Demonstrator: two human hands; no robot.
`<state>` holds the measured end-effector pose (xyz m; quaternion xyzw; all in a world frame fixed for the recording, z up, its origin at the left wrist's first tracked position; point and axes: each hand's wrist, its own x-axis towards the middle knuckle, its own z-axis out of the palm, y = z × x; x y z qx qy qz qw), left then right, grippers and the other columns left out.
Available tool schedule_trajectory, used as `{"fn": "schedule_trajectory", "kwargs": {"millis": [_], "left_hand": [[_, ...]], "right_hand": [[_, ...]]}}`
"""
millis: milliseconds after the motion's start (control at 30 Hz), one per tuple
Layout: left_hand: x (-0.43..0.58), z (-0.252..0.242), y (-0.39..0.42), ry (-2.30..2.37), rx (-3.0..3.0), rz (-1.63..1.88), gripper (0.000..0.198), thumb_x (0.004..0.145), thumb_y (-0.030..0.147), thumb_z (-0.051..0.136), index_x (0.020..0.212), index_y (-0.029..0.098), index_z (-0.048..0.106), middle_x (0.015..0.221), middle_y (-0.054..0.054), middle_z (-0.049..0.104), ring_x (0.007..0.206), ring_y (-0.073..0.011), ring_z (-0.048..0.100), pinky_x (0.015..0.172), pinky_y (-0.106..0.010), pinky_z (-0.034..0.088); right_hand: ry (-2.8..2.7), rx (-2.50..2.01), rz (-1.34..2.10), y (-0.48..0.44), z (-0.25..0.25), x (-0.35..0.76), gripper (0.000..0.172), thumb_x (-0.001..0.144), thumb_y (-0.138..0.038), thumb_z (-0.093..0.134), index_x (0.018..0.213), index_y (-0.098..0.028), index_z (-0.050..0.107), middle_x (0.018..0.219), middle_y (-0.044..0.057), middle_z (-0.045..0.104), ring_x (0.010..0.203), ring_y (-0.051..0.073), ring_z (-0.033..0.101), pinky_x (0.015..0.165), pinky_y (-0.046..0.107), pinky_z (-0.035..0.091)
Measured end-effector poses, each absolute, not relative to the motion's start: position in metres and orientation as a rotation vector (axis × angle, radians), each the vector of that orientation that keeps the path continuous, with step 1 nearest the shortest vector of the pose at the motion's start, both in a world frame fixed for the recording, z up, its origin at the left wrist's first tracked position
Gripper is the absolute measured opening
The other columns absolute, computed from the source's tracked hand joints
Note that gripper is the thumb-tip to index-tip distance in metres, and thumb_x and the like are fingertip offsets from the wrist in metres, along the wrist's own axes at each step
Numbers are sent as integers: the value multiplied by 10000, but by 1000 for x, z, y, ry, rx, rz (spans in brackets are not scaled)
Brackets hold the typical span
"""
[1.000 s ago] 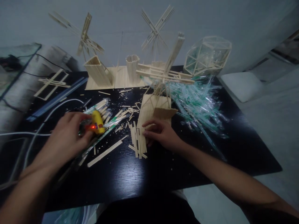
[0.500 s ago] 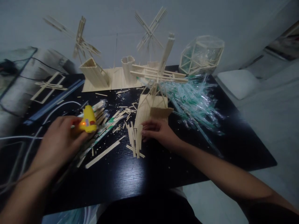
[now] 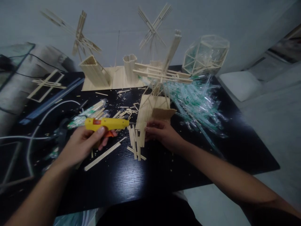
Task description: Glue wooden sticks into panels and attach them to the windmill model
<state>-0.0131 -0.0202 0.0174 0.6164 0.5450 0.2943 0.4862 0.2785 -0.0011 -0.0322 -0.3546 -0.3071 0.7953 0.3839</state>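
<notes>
Left hand (image 3: 83, 142): closed round the grip of the yellow glue gun (image 3: 107, 123), one finger on the orange trigger.
Glue gun: held level just above the counter (image 3: 141, 179), nozzle pointing right, tip just beside the loose sticks (image 3: 137, 139).
Right hand (image 3: 162, 133): fingers apart and bent, gripping nothing, fingertips resting where the loose sticks meet the stick panel (image 3: 150, 108).
Loose sticks: short bundle lying flat, roughly side by side, near edge ragged; a few crossed underneath.
Stick panel: flat on the counter just behind the bundle, with a propped frame of sticks (image 3: 162, 73) rising from it.
Long stick (image 3: 103, 155): lies alone at a slant, below the gun, apart from the bundle.
Done, by the look of it: several builds stand at the back, namely a windmill (image 3: 80, 37), a base board with towers (image 3: 117, 78) and a faceted dome (image 3: 205, 55); the panel looks joined.
Left, by the look of it: bundle looks unglued, no glue bead visible; offcuts and chips scattered around.
Supplies: wrapped sticks (image 3: 91, 110) behind the gun, heap of empty wrappers (image 3: 195, 100) to the right.
Far left: flat cross frame (image 3: 45, 84), white cable (image 3: 39, 121) trailing off the edge.
Unclear: whether the nozzle touches a stick; too blurred.
</notes>
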Motion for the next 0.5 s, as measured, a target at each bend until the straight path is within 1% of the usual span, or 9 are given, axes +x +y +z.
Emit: {"fn": "schedule_trajectory", "kwargs": {"millis": [67,200,267,367,500], "left_hand": [[-15,8,-24,1272,1476,726,511,965,614,572,911,144,764,573,-5,615,468,-95,524,463,-196,413],[-16,0,-31,1207,1450,718,496,946,623,593,837,171,766,532,-2,581,449,-99,508,424,-186,399],[-17,-1,-31,1189,1475,706,490,936,624,607,791,183,765,543,-12,602,439,-101,518,408,-186,410],[-18,-1,-31,1187,1528,692,473,930,610,625,751,197,771,619,-37,671,448,-109,558,407,-192,451],[-17,1,-31,1163,1571,685,452,933,591,629,727,212,764,606,-30,670,441,-107,560,392,-181,449]], "right_hand": [[-770,-885,2042,-1,-32,279,327,702,-313,943,876,-153,717,812,11,767,703,138,743,702,280,644],[-752,-868,2065,0,-30,279,323,694,-302,947,868,-153,720,793,1,766,679,127,735,688,267,640],[-745,-869,2073,0,-29,279,311,696,-295,944,865,-147,729,783,1,763,680,125,732,685,262,638],[-725,-881,2080,0,-28,279,329,675,-296,957,854,-142,728,772,-1,761,676,126,730,672,261,636],[-717,-882,2087,0,-28,278,348,664,-302,964,857,-142,722,776,-2,762,667,125,728,681,264,639]]}}
